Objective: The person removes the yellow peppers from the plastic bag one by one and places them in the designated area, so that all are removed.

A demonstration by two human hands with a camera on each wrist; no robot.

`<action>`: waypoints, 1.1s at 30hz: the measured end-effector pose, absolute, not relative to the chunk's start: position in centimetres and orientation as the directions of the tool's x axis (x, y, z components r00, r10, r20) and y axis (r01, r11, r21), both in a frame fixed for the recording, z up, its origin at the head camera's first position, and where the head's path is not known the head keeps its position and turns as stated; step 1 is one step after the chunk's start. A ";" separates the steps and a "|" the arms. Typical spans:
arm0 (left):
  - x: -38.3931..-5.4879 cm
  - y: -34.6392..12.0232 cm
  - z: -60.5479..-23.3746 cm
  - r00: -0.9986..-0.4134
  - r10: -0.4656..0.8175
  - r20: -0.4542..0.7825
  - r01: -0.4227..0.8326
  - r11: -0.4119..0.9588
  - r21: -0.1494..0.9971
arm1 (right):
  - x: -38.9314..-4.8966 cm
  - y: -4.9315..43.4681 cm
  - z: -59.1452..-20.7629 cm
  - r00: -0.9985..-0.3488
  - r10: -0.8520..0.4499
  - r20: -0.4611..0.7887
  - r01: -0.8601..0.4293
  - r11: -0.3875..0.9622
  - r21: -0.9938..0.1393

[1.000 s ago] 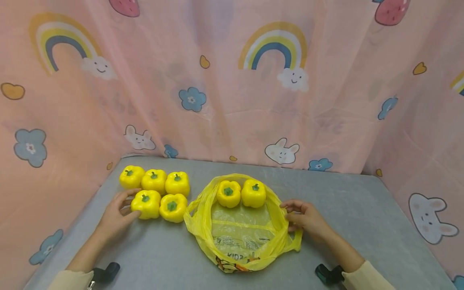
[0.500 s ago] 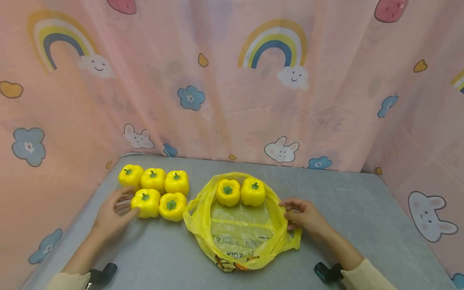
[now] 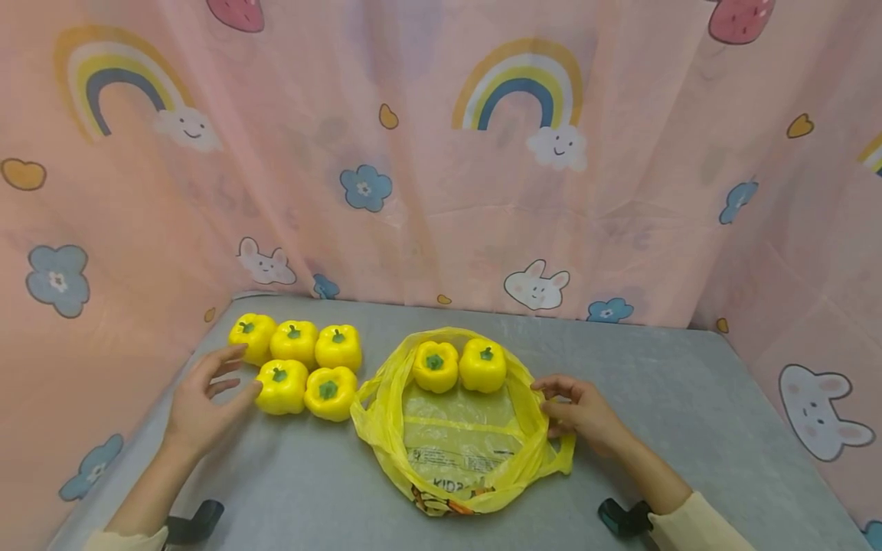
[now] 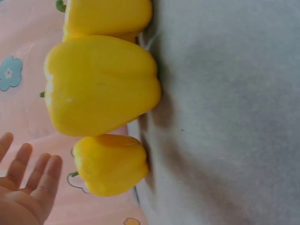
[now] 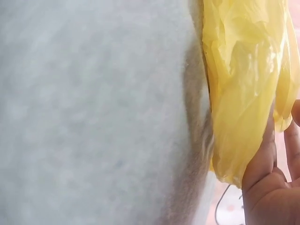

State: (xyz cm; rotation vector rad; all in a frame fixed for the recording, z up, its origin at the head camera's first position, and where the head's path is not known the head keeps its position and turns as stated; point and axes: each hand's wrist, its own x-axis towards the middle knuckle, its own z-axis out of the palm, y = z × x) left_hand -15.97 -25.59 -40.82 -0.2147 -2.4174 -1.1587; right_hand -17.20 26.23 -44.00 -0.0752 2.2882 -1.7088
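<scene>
A yellow plastic bag [image 3: 386, 455] sits on the gray tabletop [image 3: 675, 398], its mouth spread wide and facing up, with dark print near its front edge. Inside, against the far wall, two yellow peppers [image 3: 485, 371] stand side by side, green stems up. Left of the bag, five more peppers form two rows: a back row of three [image 3: 338, 353] and a front row of two [image 3: 331, 405]. The left hand [image 3: 196, 413] is open beside the front row's leftmost pepper [image 3: 284, 398], fingers extended and thumb pointing at it; whether the thumb touches cannot be told. The right hand [image 3: 589, 417] is at the bag's right edge, fingers against the plastic; whether they pinch it is unclear. Black devices [image 3: 196, 524] sit at both wrists, below cream sleeves [image 3: 699, 528]. Behind hangs a pink curtain [image 3: 427, 237] printed with rainbows, bunnies and blue flowers.
</scene>
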 end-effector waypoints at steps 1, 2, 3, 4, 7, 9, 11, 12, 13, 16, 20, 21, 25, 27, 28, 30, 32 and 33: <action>-15.9 -25.5 -40.7 -0.891 -0.046 0.451 0.319 0.642 0.697 | -17.2 26.2 -44.0 -0.959 -0.209 -0.190 0.123 0.299 -0.946; -15.7 -25.4 -40.5 -0.895 -0.040 0.444 0.316 0.646 0.695 | -17.2 26.2 -43.9 -0.960 -0.210 -0.186 0.117 0.302 -0.946; -15.6 -25.3 -40.4 -0.898 -0.036 0.438 0.312 0.650 0.693 | -17.2 26.1 -43.8 -0.961 -0.209 -0.183 0.113 0.306 -0.945; -15.5 -25.2 -40.2 -0.901 -0.031 0.432 0.309 0.653 0.691 | -17.1 26.1 -43.8 -0.961 -0.208 -0.180 0.110 0.311 -0.944; -15.1 -24.9 -39.8 -0.906 -0.028 0.423 0.302 0.659 0.689 | -17.1 25.9 -43.6 -0.964 -0.198 -0.177 0.105 0.328 -0.939; -14.9 -24.6 -39.4 -0.905 -0.027 0.424 0.302 0.662 0.686 | -17.2 25.7 -43.6 -0.966 -0.190 -0.178 0.106 0.339 -0.935; -14.7 -24.2 -39.0 -0.902 -0.025 0.430 0.308 0.662 0.683 | -17.2 25.6 -43.6 -0.967 -0.181 -0.181 0.110 0.347 -0.932; -14.7 -24.0 -38.7 -0.901 -0.023 0.434 0.312 0.663 0.681 | -17.2 25.6 -43.6 -0.967 -0.177 -0.184 0.113 0.348 -0.931; -14.7 -23.8 -38.5 -0.900 -0.021 0.435 0.312 0.665 0.679 | -17.2 25.5 -43.6 -0.967 -0.172 -0.187 0.118 0.349 -0.930; -14.8 -23.0 -37.9 -0.901 -0.019 0.434 0.313 0.664 0.679 | -17.3 25.4 -43.6 -0.968 -0.159 -0.195 0.128 0.355 -0.926; -15.1 -21.9 -37.5 -0.910 -0.011 0.413 0.303 0.663 0.684 | -17.4 25.4 -43.6 -0.968 -0.149 -0.204 0.138 0.364 -0.921; -15.1 -21.6 -37.4 -0.913 -0.005 0.407 0.302 0.661 0.687 | -17.4 25.3 -43.6 -0.967 -0.148 -0.205 0.139 0.367 -0.920; -15.4 -20.1 -37.3 -0.919 0.021 0.393 0.314 0.643 0.699 | -17.4 25.3 -43.5 -0.966 -0.144 -0.213 0.148 0.367 -0.918; -15.6 -19.3 -37.3 -0.917 0.036 0.396 0.329 0.628 0.705 | -17.5 25.3 -43.4 -0.966 -0.142 -0.214 0.148 0.370 -0.917; -15.7 -18.9 -37.3 -0.915 0.044 0.400 0.340 0.618 0.709 | -17.5 25.2 -43.3 -0.967 -0.141 -0.214 0.149 0.370 -0.917; -15.9 -18.1 -37.3 -0.912 0.067 0.406 0.362 0.597 0.716 | -17.5 25.2 -43.3 -0.967 -0.138 -0.213 0.148 0.373 -0.916; -16.1 -17.3 -37.3 -0.908 0.092 0.408 0.383 0.576 0.722 | -17.4 25.2 -43.3 -0.968 -0.136 -0.213 0.150 0.371 -0.916; -16.2 -16.9 -37.3 -0.907 0.106 0.407 0.391 0.568 0.724 | -17.4 25.1 -43.3 -0.968 -0.134 -0.213 0.150 0.371 -0.917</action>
